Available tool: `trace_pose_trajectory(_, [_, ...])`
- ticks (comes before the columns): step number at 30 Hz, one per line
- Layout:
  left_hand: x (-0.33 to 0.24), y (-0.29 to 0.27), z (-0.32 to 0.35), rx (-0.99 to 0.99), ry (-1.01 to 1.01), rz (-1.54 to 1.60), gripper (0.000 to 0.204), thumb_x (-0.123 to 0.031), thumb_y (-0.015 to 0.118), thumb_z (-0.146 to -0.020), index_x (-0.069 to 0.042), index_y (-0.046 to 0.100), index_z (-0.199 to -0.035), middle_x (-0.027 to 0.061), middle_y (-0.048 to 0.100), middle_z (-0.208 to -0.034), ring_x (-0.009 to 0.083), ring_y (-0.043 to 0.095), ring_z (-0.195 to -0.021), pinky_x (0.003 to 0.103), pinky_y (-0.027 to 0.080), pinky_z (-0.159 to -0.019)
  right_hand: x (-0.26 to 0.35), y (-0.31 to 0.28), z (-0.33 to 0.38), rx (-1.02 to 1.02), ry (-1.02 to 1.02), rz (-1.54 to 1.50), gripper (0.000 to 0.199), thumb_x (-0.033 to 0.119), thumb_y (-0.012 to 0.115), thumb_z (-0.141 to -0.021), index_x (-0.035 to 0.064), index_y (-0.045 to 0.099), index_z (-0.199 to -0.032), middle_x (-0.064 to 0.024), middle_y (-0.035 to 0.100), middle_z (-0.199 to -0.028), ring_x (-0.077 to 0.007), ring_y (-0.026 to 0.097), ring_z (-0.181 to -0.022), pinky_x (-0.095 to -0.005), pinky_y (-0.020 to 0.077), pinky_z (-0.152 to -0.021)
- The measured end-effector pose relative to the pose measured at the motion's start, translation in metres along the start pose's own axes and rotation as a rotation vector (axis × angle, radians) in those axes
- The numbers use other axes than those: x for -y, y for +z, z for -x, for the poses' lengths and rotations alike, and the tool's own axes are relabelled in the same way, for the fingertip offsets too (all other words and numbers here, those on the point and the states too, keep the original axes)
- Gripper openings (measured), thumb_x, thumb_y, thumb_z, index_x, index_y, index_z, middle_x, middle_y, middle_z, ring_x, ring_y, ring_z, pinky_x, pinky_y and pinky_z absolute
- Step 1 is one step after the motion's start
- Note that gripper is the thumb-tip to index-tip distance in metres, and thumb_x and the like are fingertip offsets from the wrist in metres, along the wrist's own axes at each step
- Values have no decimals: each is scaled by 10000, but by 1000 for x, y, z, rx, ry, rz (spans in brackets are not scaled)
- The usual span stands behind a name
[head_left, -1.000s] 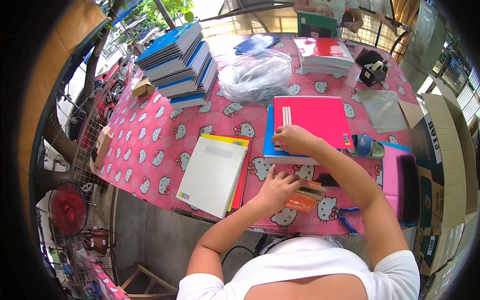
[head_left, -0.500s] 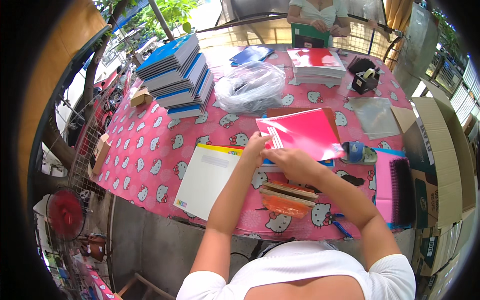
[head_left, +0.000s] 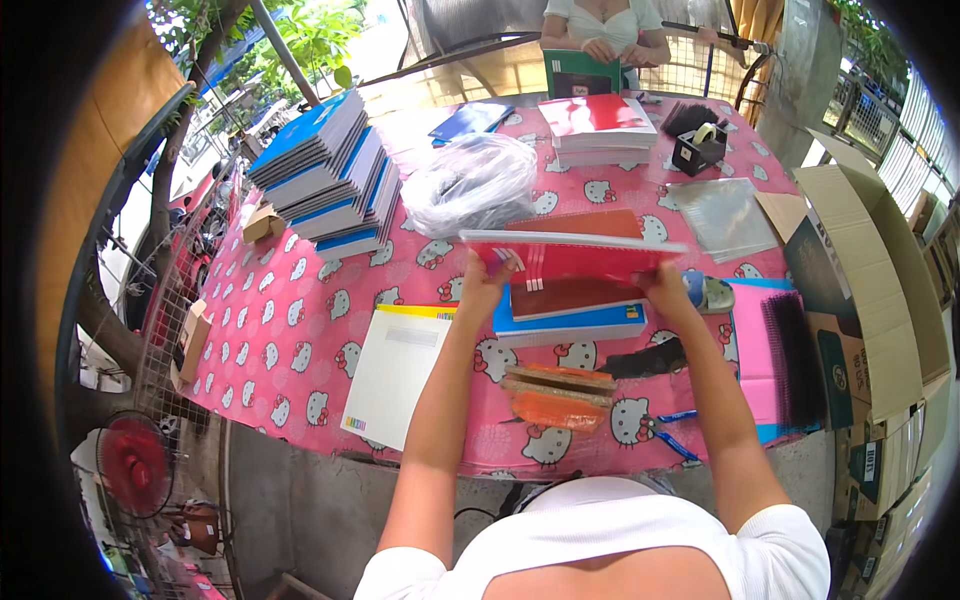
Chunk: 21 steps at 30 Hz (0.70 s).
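Observation:
A red-covered notebook (head_left: 590, 258) is tilted up above the table, its white edge on the far, upper side. My left hand (head_left: 486, 280) grips its left end, fingers curled around the cover. At the opposite end my right hand (head_left: 662, 284) has closed on it too. Below the notebook lies a brown board (head_left: 570, 296), partly hidden by it, on top of a blue-covered stack of paper (head_left: 575, 320). Nearer to me are wooden blocks with orange wrapping (head_left: 558, 397), and blue-handled pliers (head_left: 672, 440) lie to their right.
White sheets with a yellow edge (head_left: 395, 365) lie at left. Behind stand stacked blue notebooks (head_left: 325, 180), a clear plastic bag (head_left: 470, 185), red-covered books (head_left: 600, 130) and a tape dispenser (head_left: 700, 148). Black binding combs (head_left: 795, 345) and an open carton (head_left: 860, 290) are at right. Another person (head_left: 605, 35) stands opposite.
The red notebook has turned from lying nearly flat to standing tilted on edge. My right hand has gone from its near left corner to its right end.

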<state>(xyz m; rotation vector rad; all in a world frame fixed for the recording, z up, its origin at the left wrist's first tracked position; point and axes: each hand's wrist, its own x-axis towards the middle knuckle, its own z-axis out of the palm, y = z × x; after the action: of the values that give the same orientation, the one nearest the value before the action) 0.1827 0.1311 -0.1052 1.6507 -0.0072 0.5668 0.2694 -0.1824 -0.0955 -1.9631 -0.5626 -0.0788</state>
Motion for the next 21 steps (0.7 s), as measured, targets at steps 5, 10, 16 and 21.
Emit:
trace_pose_trajectory(5, [-76, 26, 37, -73, -93, -173, 234, -35, 642, -873, 15, 556, -1086, 74, 670, -978, 121, 619, -867, 263, 485, -772, 22, -15, 41, -58, -110, 93, 356, -55, 657, -736, 18, 582, -1077, -206, 641, -940, -338, 655, -872, -381, 499, -725])
trace_pose_trajectory(10, [-151, 8, 83, 24, -211, -28, 266, 24, 609, -875, 19, 533, -1129, 94, 664, -1020, 140, 635, -891, 272, 505, -781, 87, -38, 141, 39, -30, 108, 305, -13, 674, -732, 25, 608, -1027, -202, 641, -877, -375, 637, -804, -412, 486, -643])
trace_pose_trajectory(16, [-148, -10, 118, 117, -240, -68, 394, 49, 610, -868, 15, 476, -1237, 116, 651, -1066, 151, 638, -921, 271, 507, -797, 51, 3, 187, -30, -205, 59, 242, -1, 648, -750, 25, 611, -988, -176, 634, -809, -385, 610, -756, -442, 472, -649])
trace_pose_trajectory(21, [-186, 43, 126, -118, 358, -658, 675, -138, 679, -844, -20, 328, -1408, 190, 475, -1322, 256, 480, -1213, 474, 312, -1060, 4, 25, 199, 35, -148, 243, 271, -31, 614, -736, 7, 509, -983, -188, 588, -862, -418, 536, -873, -477, 432, -749])
